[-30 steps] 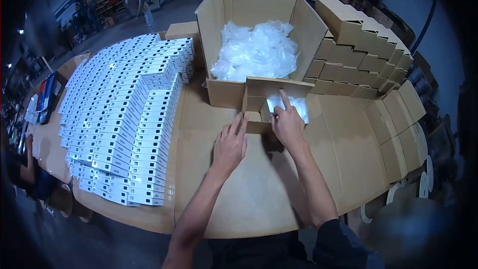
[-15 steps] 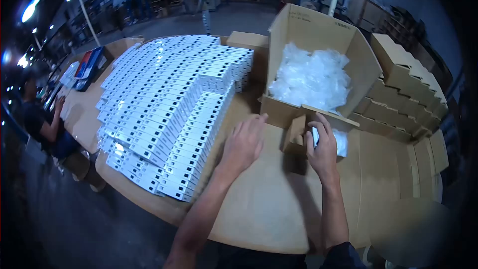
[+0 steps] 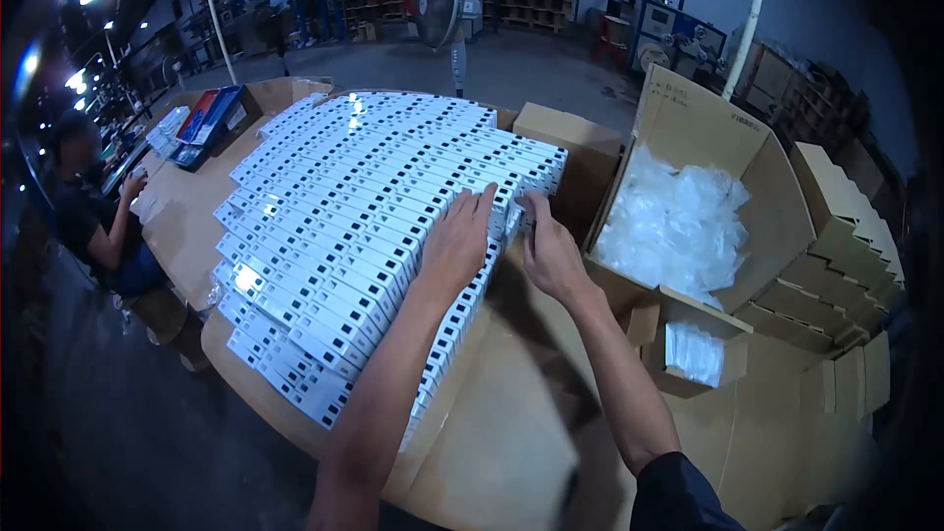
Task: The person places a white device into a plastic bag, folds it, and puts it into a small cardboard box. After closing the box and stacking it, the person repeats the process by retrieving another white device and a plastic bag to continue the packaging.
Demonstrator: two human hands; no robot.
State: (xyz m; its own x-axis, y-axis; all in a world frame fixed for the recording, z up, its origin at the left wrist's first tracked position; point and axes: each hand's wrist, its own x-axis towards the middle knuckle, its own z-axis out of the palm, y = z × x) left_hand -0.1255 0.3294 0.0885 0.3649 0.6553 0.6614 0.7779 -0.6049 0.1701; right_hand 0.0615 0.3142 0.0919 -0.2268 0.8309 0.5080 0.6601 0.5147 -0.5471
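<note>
Rows of small white boxes [image 3: 324,206] with dark squares on their ends are stacked across the table. My left hand [image 3: 459,244] lies on the upper right part of the stack, fingers extended over the boxes. At the stack's right edge is my right hand [image 3: 551,244], its fingers bent against the end boxes; whether it grips one cannot be made out. To the right, a small open carton [image 3: 733,359] holds clear plastic-wrapped pieces [image 3: 693,352]. Behind it, a large open carton [image 3: 777,206] contains a heap of clear plastic bags [image 3: 674,221].
Folded cardboard cartons [image 3: 846,226] are piled at the far right. A closed brown box [image 3: 565,128] stands behind the stack. Blue and red trays [image 3: 208,123] lie at the table's far left, near a seated person [image 3: 98,206]. A fan [image 3: 440,5] stands beyond the table.
The view has shifted left. My right hand has left the small carton and moved to the stack's right edge. My left hand has moved from the bare tabletop onto the white boxes.
</note>
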